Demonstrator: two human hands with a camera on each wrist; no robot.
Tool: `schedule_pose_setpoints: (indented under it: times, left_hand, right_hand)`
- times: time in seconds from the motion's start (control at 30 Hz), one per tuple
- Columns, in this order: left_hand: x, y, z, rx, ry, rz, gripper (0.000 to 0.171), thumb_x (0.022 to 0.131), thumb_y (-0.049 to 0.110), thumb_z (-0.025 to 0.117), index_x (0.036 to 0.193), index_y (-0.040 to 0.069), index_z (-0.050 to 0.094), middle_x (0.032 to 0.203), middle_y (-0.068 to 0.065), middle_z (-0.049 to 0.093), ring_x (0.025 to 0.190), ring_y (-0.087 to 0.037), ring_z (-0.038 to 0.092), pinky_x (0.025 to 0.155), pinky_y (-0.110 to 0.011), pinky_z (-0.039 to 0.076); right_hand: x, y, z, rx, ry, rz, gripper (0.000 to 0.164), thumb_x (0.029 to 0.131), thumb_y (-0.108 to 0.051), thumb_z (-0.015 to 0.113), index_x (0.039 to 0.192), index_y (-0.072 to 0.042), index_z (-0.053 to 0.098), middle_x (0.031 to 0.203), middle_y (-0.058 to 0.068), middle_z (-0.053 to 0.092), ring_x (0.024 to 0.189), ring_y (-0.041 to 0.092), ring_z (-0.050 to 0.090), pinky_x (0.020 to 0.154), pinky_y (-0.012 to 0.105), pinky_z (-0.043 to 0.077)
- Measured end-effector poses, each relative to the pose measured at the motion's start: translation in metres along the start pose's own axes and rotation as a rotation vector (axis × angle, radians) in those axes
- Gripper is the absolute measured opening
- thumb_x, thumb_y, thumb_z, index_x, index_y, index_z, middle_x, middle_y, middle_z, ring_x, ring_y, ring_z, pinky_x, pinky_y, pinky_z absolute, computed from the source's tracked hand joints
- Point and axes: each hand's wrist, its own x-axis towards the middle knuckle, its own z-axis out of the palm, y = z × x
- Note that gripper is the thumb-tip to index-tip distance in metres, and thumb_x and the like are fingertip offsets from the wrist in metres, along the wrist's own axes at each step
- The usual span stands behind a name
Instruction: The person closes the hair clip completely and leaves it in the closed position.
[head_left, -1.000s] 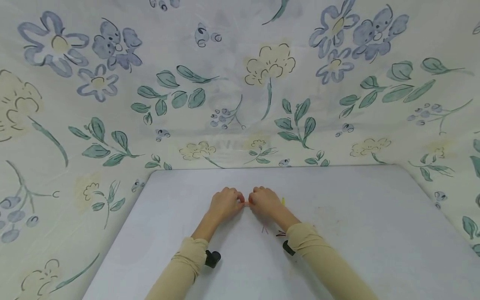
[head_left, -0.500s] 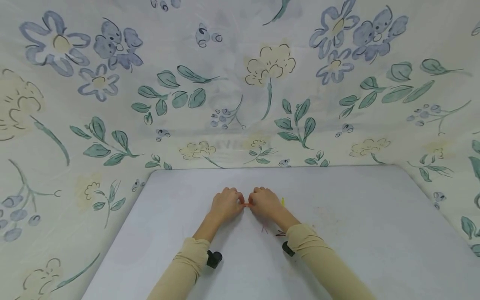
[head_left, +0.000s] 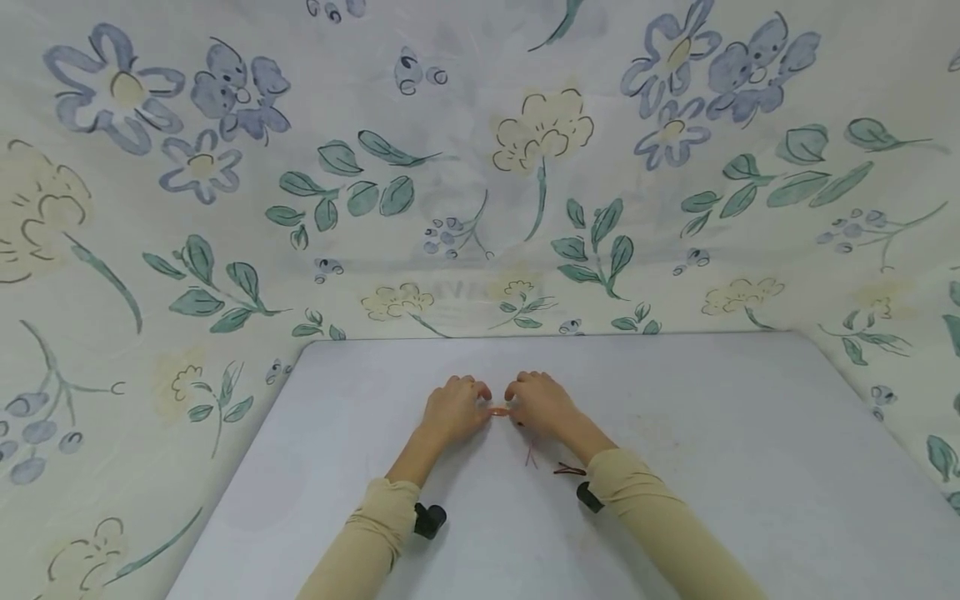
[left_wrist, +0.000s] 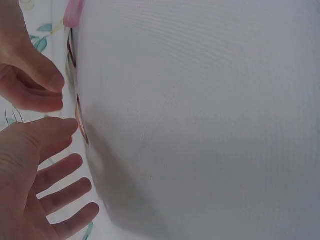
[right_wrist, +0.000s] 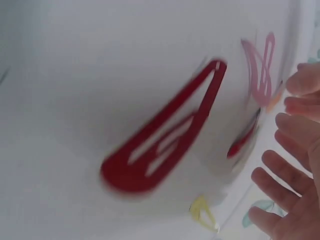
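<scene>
In the head view an orange hair clip (head_left: 500, 412) spans the small gap between the two hands above the white table. My left hand (head_left: 456, 410) pinches its left end between thumb and index finger; in the left wrist view the thumb tip overlaps the clip (left_wrist: 81, 122) and the other fingers spread apart. My right hand (head_left: 542, 405) is beside the clip's right end, its fingers loose and parted in the right wrist view. Whether its thumb touches the clip, I cannot tell. A second red clip (right_wrist: 243, 137) lies close to the right fingers.
Nearer me on the white table (head_left: 720, 467) lie a pink hair clip (head_left: 531, 456) and a dark red one (head_left: 568, 469), by the right forearm. A yellow clip (right_wrist: 202, 212) shows in the right wrist view. Floral cloth (head_left: 450, 208) rises behind the table.
My right hand has shifted right, widening the gap, and its grip on the orange clip has loosened. More of the clip shows. The yellow clip is now hidden in the head view.
</scene>
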Motion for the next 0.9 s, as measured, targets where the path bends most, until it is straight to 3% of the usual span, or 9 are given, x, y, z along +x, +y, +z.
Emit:
schedule_pose_setpoints:
  times: [0.1, 0.23, 0.33, 0.53, 0.9]
  left_hand:
    - [0.002, 0.004, 0.000, -0.031, -0.001, -0.002, 0.025, 0.084, 0.028, 0.077, 0.105, 0.015, 0.073, 0.102, -0.004, 0.069, 0.097, -0.026, 0.062, 0.077, -0.045, 0.052]
    - [0.006, 0.013, 0.000, -0.063, 0.003, 0.018, 0.030, 0.085, 0.032, 0.077, 0.109, 0.016, 0.071, 0.105, -0.003, 0.070, 0.102, -0.025, 0.061, 0.083, -0.046, 0.050]
    - [0.010, 0.021, -0.001, -0.075, 0.006, 0.043, 0.029, 0.086, 0.031, 0.075, 0.110, 0.016, 0.071, 0.106, -0.002, 0.070, 0.102, -0.025, 0.060, 0.082, -0.045, 0.050]
    - [0.016, 0.040, -0.002, -0.094, 0.003, 0.075, 0.029, 0.087, 0.033, 0.072, 0.111, 0.016, 0.072, 0.108, -0.002, 0.070, 0.105, -0.025, 0.060, 0.084, -0.045, 0.050]
    - [0.023, 0.064, 0.005, -0.070, -0.025, 0.094, 0.028, 0.086, 0.036, 0.073, 0.107, 0.016, 0.074, 0.108, -0.002, 0.071, 0.101, -0.023, 0.062, 0.083, -0.044, 0.051]
  right_hand:
    - [-0.007, 0.009, -0.007, 0.018, -0.001, 0.015, 0.019, 0.092, -0.020, 0.070, 0.109, -0.012, 0.072, 0.112, 0.007, 0.065, 0.113, 0.029, 0.059, 0.108, 0.048, 0.040]
    - [-0.016, 0.024, -0.012, 0.043, 0.014, 0.021, 0.020, 0.092, -0.020, 0.069, 0.109, -0.011, 0.072, 0.111, 0.007, 0.065, 0.109, 0.028, 0.061, 0.100, 0.044, 0.046]
    - [-0.023, 0.036, -0.016, 0.055, 0.010, 0.038, 0.020, 0.091, -0.019, 0.069, 0.109, -0.010, 0.072, 0.109, 0.007, 0.065, 0.105, 0.026, 0.061, 0.095, 0.043, 0.050]
    - [-0.037, 0.056, -0.025, 0.090, -0.027, 0.109, 0.020, 0.092, -0.019, 0.068, 0.110, -0.011, 0.072, 0.112, 0.006, 0.065, 0.108, 0.026, 0.059, 0.096, 0.045, 0.050]
    - [-0.051, 0.081, -0.025, 0.055, -0.033, 0.110, 0.020, 0.090, -0.016, 0.068, 0.109, -0.012, 0.072, 0.109, 0.006, 0.064, 0.105, 0.026, 0.060, 0.090, 0.045, 0.051]
